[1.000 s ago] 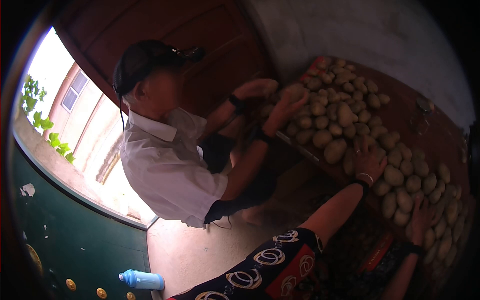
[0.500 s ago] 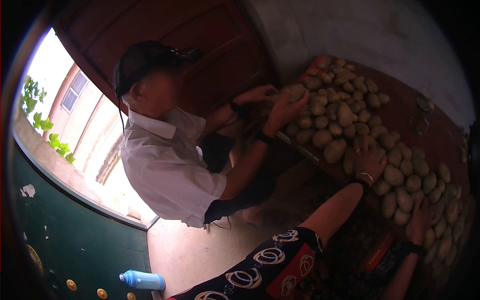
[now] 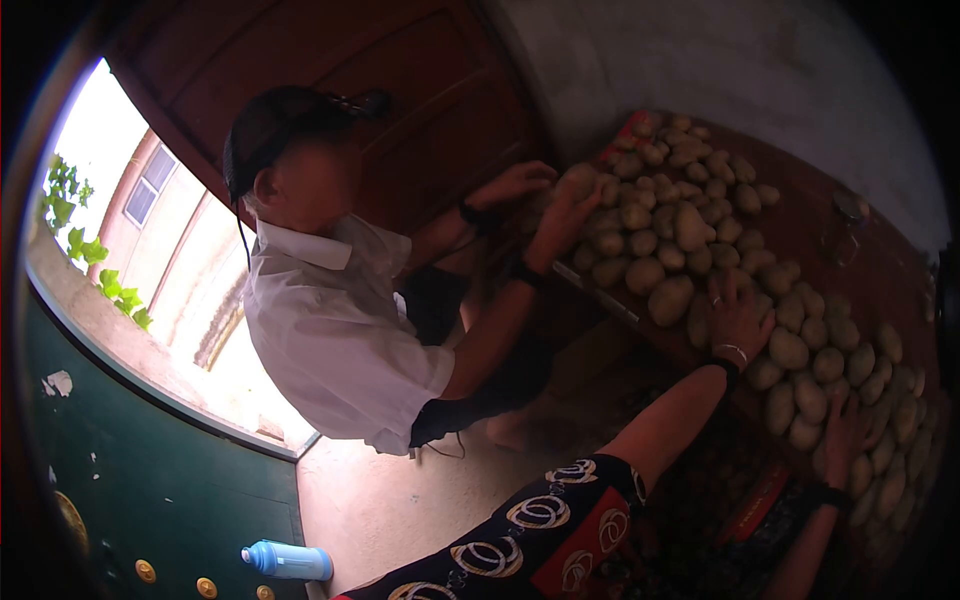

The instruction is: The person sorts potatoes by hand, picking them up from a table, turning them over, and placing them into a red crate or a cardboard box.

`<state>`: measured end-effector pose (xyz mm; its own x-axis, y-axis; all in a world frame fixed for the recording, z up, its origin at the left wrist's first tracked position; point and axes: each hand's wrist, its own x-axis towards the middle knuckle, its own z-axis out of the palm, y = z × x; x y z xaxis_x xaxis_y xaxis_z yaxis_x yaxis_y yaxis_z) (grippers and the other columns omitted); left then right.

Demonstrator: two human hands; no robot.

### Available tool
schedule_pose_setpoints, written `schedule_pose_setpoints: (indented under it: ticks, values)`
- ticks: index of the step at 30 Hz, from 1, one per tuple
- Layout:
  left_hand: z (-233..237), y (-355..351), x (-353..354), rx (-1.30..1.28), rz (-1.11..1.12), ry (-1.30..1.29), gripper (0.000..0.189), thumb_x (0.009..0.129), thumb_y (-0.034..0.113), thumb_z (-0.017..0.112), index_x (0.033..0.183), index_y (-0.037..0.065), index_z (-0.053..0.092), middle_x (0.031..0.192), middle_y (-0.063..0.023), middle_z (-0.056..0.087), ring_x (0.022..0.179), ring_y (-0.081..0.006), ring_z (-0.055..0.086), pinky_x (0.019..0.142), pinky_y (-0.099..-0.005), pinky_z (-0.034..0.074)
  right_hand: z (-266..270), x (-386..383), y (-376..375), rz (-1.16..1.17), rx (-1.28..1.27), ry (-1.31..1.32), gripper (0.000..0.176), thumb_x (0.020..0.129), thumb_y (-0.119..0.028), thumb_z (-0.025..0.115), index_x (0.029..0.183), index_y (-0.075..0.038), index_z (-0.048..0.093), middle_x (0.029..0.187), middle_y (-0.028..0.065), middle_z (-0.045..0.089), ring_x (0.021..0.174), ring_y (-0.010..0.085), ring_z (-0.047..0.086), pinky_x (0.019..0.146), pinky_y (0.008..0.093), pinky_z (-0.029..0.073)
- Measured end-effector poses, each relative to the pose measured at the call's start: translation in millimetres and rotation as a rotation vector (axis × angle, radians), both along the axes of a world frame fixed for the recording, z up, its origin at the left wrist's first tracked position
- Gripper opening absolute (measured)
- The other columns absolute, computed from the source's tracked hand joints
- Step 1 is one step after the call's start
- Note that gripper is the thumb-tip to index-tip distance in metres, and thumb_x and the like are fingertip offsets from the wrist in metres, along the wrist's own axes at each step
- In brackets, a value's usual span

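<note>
Several potatoes (image 3: 692,228) lie spread in a thick layer over the dark red tabletop (image 3: 800,190). My left hand (image 3: 738,318), with a ring and a bracelet, rests on the potatoes near the table edge with its fingers stretched out. Nearer to me, my right hand (image 3: 843,435) lies against other potatoes (image 3: 810,400), fingers extended and apart. Both palms are turned down, and what lies beneath them is hidden.
Across the corner a person in a white shirt (image 3: 330,320) holds a potato (image 3: 578,180) at the table's edge. Below the table is a dark red box (image 3: 762,500). A blue flask (image 3: 287,561) stands by the green door (image 3: 170,470). A glass jar (image 3: 850,207) sits near the wall.
The other person's near hand has drawn back slightly to the left, and their far hand has lifted a little. My two hands stay in the same place on the potatoes.
</note>
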<state>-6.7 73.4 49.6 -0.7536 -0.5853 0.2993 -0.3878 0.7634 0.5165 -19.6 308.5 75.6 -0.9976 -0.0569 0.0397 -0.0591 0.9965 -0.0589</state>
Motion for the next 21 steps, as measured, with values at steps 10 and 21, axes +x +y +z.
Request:
schedule_pose_setpoints:
  ticks: [10, 21]
  values:
    - [-2.1, 0.7, -1.0, -0.024, 0.013, 0.045, 0.052, 0.079, 0.043, 0.057, 0.111, 0.003, 0.055, 0.141, -0.0181, 0.025, 0.129, -0.0434, 0.022, 0.1, -0.0555, 0.028, 2.7, 1.9, 2.6, 0.019, -0.017, 0.008, 0.065, 0.089, -0.06, 0.028, 0.132, -0.013, 0.043, 0.135, 0.0209, 0.038, 0.131, 0.0313, 0.028, 0.105, 0.0548, 0.009]
    - [-2.5, 0.6, -0.6, -0.063, 0.028, 0.033, 0.052, 0.079, 0.044, 0.056, 0.11, 0.003, 0.055, 0.141, -0.0177, 0.025, 0.127, -0.0433, 0.024, 0.097, -0.0541, 0.032, 1.3, 2.9, 8.0, 0.086, -0.042, 0.043, 0.064, 0.089, -0.059, 0.029, 0.131, -0.014, 0.043, 0.135, 0.0203, 0.039, 0.131, 0.0308, 0.029, 0.105, 0.0545, 0.009]
